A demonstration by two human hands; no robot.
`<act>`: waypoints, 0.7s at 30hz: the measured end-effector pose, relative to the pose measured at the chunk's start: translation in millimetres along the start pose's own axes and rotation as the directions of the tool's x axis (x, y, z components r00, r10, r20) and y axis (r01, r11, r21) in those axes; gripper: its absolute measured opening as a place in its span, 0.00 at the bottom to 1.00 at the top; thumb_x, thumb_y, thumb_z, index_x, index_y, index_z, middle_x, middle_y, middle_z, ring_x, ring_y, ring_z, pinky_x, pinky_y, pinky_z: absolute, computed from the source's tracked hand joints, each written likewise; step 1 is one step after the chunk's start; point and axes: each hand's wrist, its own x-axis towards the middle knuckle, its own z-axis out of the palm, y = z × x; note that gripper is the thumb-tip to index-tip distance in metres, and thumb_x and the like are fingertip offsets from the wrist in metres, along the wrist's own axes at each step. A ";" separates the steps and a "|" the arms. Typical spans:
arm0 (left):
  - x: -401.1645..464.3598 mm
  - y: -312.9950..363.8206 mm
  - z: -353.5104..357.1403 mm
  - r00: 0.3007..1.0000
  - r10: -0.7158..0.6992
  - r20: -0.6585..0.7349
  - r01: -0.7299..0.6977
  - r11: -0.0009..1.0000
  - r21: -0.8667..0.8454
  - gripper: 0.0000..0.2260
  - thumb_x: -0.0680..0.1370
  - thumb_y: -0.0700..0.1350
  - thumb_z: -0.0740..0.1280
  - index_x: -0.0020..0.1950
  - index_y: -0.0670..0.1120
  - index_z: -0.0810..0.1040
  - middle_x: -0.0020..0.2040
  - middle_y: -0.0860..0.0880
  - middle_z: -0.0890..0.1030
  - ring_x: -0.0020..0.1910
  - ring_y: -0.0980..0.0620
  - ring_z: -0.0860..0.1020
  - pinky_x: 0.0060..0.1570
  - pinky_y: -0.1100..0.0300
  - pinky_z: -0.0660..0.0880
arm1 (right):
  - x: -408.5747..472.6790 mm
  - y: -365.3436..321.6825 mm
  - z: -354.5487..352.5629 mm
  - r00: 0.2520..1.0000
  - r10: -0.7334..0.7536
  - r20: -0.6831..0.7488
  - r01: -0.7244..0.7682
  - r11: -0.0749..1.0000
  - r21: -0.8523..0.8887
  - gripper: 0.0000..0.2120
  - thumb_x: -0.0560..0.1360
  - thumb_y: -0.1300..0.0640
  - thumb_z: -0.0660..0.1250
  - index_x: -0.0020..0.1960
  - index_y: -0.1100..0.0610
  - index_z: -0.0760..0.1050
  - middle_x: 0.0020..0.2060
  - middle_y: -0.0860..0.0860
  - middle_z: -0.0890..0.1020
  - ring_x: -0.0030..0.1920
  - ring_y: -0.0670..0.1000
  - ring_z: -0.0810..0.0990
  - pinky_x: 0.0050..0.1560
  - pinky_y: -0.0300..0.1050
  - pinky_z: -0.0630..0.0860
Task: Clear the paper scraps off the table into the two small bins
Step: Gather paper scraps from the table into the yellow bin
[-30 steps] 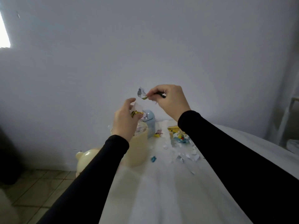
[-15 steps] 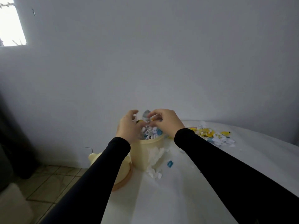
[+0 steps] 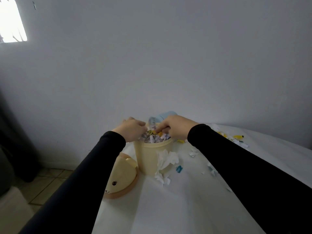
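A cream bin [image 3: 148,159] stands near the table's left edge, heaped to the rim with paper scraps [image 3: 154,138]. Both my hands are over its mouth. My left hand [image 3: 132,130] curls its fingers down onto scraps at the bin's left rim. My right hand [image 3: 176,126] has its fingertips pinched into the heap, and a curled paper strip [image 3: 152,123] stands up between the hands. A pale blue bin [image 3: 167,114] shows just behind, mostly hidden by my right hand. Loose yellow and white scraps [image 3: 236,139] lie on the table at the right.
The cream bear-face lid [image 3: 121,178] leans at the table's left edge beside the bin. A crumpled white tissue [image 3: 166,160] rests against the bin's front, with a small blue scrap [image 3: 179,169] and white bits [image 3: 193,153] nearby. The white tablecloth [image 3: 168,208] spreads toward me; tiled floor lies at the left.
Both hands came down from mid-air, where the right pinched a scrap, onto the cream bin's mouth. My view swung left and lower, bringing the lid and tissue into sight.
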 end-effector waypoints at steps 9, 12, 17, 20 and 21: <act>4.6 -4.3 16.0 0.993 0.063 -0.100 -0.068 0.996 -0.053 0.11 0.80 0.47 0.59 0.47 0.42 0.76 0.46 0.41 0.73 0.51 0.43 0.74 0.50 0.56 0.68 | -3.0 3.7 8.9 0.930 0.043 -0.366 0.086 0.941 0.328 0.06 0.71 0.60 0.72 0.46 0.52 0.83 0.44 0.49 0.83 0.46 0.46 0.80 0.46 0.37 0.73; -5.5 -6.8 13.5 0.971 0.057 -0.232 -0.099 0.980 -0.174 0.15 0.82 0.47 0.57 0.59 0.41 0.78 0.52 0.43 0.75 0.50 0.46 0.73 0.48 0.61 0.64 | -14.5 7.6 12.5 0.884 0.037 -0.465 0.116 0.949 0.295 0.05 0.73 0.54 0.71 0.49 0.51 0.82 0.48 0.46 0.80 0.46 0.46 0.78 0.46 0.34 0.72; -40.1 -0.6 29.1 0.848 0.018 -0.529 -0.201 0.936 -0.290 0.14 0.80 0.47 0.60 0.65 0.48 0.74 0.55 0.48 0.72 0.55 0.50 0.72 0.53 0.66 0.62 | -41.0 20.6 34.1 0.769 0.108 -0.630 0.089 0.958 0.273 0.07 0.76 0.53 0.66 0.53 0.52 0.77 0.46 0.47 0.76 0.37 0.40 0.71 0.43 0.34 0.67; -78.8 13.8 67.2 0.743 -0.099 -0.662 -0.234 0.888 -0.396 0.08 0.78 0.46 0.64 0.56 0.46 0.75 0.50 0.50 0.71 0.48 0.51 0.71 0.48 0.63 0.66 | -54.9 35.0 63.0 0.809 0.298 -0.506 -0.124 0.929 0.349 0.11 0.75 0.49 0.66 0.53 0.54 0.75 0.45 0.50 0.77 0.39 0.46 0.73 0.44 0.40 0.69; -87.3 16.3 83.9 0.775 -0.123 -0.621 -0.193 0.889 -0.416 0.08 0.77 0.47 0.65 0.55 0.46 0.74 0.50 0.50 0.72 0.48 0.50 0.72 0.49 0.61 0.67 | -59.3 40.5 73.2 0.840 0.368 -0.398 -0.218 0.902 0.374 0.13 0.75 0.48 0.66 0.55 0.54 0.76 0.47 0.51 0.78 0.43 0.49 0.75 0.46 0.42 0.71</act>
